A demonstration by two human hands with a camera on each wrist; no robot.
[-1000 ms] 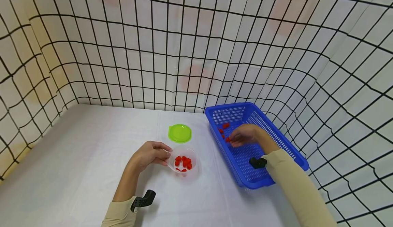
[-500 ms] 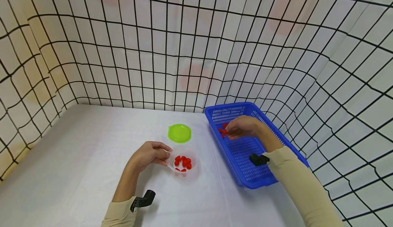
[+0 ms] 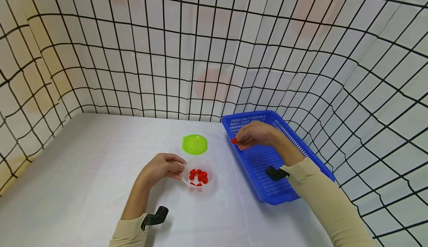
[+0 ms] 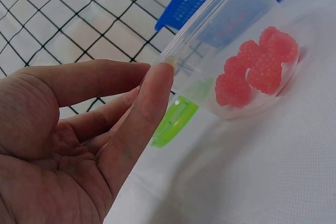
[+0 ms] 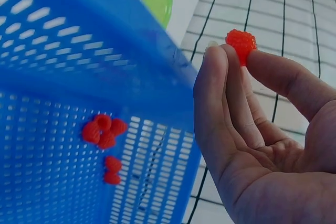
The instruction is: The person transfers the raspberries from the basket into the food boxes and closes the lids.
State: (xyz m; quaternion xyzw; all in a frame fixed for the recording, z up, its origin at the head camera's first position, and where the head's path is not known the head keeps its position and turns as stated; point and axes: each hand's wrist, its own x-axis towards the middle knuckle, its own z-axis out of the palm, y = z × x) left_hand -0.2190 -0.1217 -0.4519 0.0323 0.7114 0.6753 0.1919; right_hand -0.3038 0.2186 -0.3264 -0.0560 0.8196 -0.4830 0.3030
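Observation:
A clear plastic bowl (image 3: 208, 167) stands on the white table, several red raspberries (image 4: 265, 72) lying at its bottom. My left hand (image 3: 164, 169) pinches its rim between thumb and fingers. Over the left wall of the blue basket (image 3: 254, 193), my right hand (image 3: 256, 135) holds a single raspberry (image 5: 241, 44) at its fingertips. In the right wrist view, more raspberries (image 5: 104, 130) lie inside the basket in two small groups; the right hand hides them in the head view.
Behind the bowl a bright green lid (image 3: 195, 144) lies flat on the white table (image 3: 100, 165). Black wire mesh (image 3: 160, 61) backed by white cloth walls in the back and both sides, close to the basket's right edge.
The right hand has moved left and up from inside the basket to above its left wall, now with a raspberry between its fingers. The left hand keeps its hold on the bowl.

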